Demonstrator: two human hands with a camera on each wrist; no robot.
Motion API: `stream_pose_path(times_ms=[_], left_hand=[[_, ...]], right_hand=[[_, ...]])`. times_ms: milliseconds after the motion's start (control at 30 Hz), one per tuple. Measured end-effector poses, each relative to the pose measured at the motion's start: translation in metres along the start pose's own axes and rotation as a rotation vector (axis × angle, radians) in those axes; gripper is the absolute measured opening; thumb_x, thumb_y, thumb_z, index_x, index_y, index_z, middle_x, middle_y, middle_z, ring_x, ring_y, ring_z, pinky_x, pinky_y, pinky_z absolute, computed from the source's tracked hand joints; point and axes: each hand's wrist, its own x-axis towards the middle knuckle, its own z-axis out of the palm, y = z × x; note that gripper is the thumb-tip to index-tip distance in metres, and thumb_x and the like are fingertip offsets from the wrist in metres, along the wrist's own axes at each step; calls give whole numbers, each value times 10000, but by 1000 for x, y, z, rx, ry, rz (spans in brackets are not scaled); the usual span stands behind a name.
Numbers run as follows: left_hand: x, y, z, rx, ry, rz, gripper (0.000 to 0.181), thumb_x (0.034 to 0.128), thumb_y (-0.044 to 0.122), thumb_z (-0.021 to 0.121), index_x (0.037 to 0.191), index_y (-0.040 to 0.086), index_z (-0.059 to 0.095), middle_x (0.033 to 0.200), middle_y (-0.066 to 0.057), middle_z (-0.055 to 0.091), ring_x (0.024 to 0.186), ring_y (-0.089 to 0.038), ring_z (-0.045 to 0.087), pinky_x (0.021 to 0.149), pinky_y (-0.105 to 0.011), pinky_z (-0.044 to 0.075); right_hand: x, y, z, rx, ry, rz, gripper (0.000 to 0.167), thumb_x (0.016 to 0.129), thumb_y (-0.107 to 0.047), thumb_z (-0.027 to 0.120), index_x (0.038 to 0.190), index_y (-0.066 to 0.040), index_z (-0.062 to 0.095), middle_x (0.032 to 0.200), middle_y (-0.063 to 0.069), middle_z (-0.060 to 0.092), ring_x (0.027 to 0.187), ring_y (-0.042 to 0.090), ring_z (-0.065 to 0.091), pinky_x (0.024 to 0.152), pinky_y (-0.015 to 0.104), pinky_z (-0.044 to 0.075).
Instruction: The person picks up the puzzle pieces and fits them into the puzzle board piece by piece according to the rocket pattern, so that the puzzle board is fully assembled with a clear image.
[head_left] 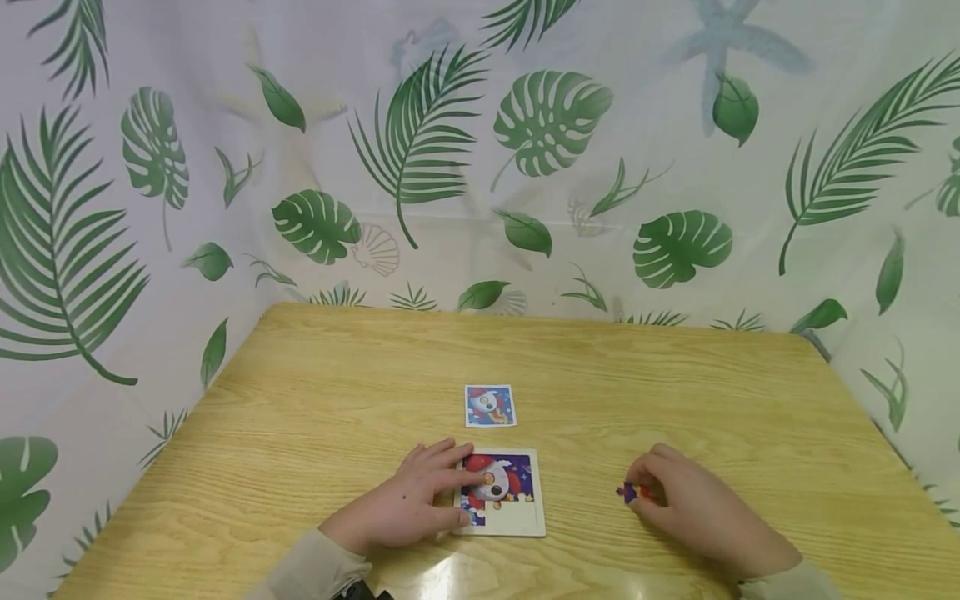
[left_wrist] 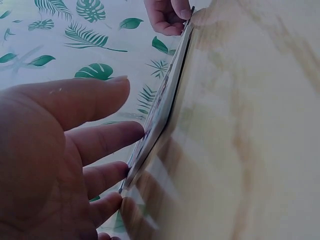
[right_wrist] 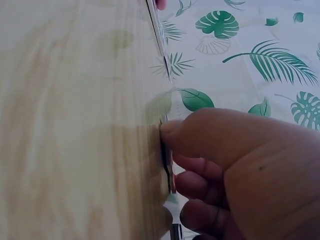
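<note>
A white-bordered jigsaw puzzle tray [head_left: 541, 492] lies flat on the table, in front of the person. Joined pieces [head_left: 517, 471] fill its upper part and lower left corner; white backing shows at lower right. The left hand [head_left: 420, 500] rests over the tray's left side with fingers spread and fairly straight, fingertips on the picture. To the right of the tray, the right hand [head_left: 690, 504] pinches a purple, red and yellow puzzle piece [head_left: 628, 492] between thumb and fingers, low over the tabletop. From the right wrist, this piece [right_wrist: 166, 165] appears edge-on; whether it is several joined pieces I cannot tell.
Behind the tray lies a small picture card [head_left: 491, 407] with a similar white and red figure. The wood-grain table [head_left: 337, 375] reaches back to a white curtain [head_left: 465, 125] printed with green leaves, which also hangs along both sides.
</note>
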Motion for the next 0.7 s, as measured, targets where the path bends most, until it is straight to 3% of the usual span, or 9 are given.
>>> stream_pose_path(times_ms=[333,700], left_hand=[[-1,1,-1,-9,-2,-2,519,956,431,630,1455,301,571,1653,-8,271,1538,-278,110,1208,-572,4],[0,1,-2,-35,2,0,505,953,414,636,1440,287,591,1644,-18,291,1535,-289,126,1206,-583,19]], right_hand=[[1,-1,0,-18,12,55,181,876,-264,780,993,-226,647,895,-116,507,753,56,469,646,250,447],[1,-5,1,-14,37,26,200,885,-290,783,1045,-225,682,898,-138,511,750,40,470,640,245,451]])
